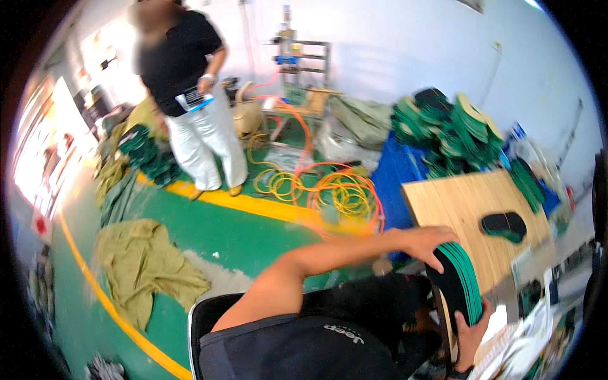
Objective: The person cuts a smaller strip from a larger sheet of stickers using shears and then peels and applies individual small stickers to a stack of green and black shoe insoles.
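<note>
A thick stack of insoles [457, 278], black on the face with green layered edges, is held upright at the near edge of the wooden table. My left hand [430, 244] grips its upper end, the thumb on the black face and the fingers over the top. Around the lower end closes my right hand [472, 330], with a dark band on the wrist. A smaller bundle of black insoles [503, 225] lies on the wooden tabletop [465, 202], beyond the stack.
Piled bundles of green insoles [443, 123] rest by a blue sheet [399, 166] behind the table. White papers [519, 335] lie beside my right hand. Coiled yellow and orange hoses [342, 196] and an olive cloth [142, 259] are on the green floor. A person [190, 82] stands at far left.
</note>
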Demonstrator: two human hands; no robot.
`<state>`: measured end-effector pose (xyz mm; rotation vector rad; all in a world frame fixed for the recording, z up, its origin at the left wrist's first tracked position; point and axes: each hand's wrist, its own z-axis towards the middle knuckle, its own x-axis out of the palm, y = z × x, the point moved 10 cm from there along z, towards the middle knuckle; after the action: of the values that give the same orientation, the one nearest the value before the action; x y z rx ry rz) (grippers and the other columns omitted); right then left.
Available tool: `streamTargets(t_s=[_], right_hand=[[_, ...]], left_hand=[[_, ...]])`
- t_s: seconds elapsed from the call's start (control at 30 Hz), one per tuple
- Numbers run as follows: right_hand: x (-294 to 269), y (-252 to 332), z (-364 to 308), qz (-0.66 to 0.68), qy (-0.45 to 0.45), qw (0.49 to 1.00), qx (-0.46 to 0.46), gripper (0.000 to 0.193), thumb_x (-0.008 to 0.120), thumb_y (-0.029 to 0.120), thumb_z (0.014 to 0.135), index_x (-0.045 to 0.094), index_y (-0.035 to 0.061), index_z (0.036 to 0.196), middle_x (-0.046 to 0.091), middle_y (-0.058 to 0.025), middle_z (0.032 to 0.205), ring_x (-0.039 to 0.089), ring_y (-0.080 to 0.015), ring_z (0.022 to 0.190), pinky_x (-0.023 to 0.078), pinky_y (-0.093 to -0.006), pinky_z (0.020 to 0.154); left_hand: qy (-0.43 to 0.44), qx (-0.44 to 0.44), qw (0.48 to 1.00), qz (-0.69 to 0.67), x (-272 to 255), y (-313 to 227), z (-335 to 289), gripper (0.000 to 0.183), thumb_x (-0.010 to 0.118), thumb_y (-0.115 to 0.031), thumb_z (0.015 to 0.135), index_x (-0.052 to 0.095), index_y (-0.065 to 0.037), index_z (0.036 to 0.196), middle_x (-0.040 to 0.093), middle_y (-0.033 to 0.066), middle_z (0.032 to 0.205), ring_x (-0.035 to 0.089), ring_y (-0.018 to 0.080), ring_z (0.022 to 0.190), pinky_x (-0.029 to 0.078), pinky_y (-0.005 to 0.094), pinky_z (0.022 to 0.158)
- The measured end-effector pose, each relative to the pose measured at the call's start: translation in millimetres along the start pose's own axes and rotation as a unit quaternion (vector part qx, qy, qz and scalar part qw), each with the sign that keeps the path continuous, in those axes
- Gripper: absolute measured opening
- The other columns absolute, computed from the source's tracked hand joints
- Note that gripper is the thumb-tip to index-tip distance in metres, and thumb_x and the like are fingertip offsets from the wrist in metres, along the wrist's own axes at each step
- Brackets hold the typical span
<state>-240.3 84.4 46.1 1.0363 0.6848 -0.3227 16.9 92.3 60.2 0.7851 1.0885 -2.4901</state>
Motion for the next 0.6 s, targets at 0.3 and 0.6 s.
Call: streamTargets(t_s=[0.3, 0.6], right_hand=[[-46, 23, -10, -0.101, -0.047, 0.993, -0.028, 0.069, 0.085, 0.025, 0.062, 0.051, -0.0013, 0.117, 0.055, -0.0174, 0.101, 0.055, -0.0332, 0.094, 0.045, -0.0381, 0.083], [-55, -1, -11, -0.078, -0.073, 0.994, -0.012, 0.067, 0.084, 0.017, 0.062, 0.049, -0.0004, 0.115, 0.053, -0.0175, 0.103, 0.053, -0.0341, 0.097, 0.044, -0.0384, 0.085]], left_hand=[[-0.031, 0.015, 0.999, 0.031, 9, -31, 42, 0.072, 0.084, -0.024, 0.060, 0.055, -0.007, 0.123, 0.056, 0.0140, 0.111, 0.055, 0.0310, 0.104, 0.044, 0.0367, 0.090], [0.036, 0.014, 0.999, 0.009, 40, -15, 65, 0.063, 0.084, -0.019, 0.058, 0.053, -0.006, 0.112, 0.053, 0.0155, 0.113, 0.052, 0.0331, 0.108, 0.042, 0.0392, 0.093]])
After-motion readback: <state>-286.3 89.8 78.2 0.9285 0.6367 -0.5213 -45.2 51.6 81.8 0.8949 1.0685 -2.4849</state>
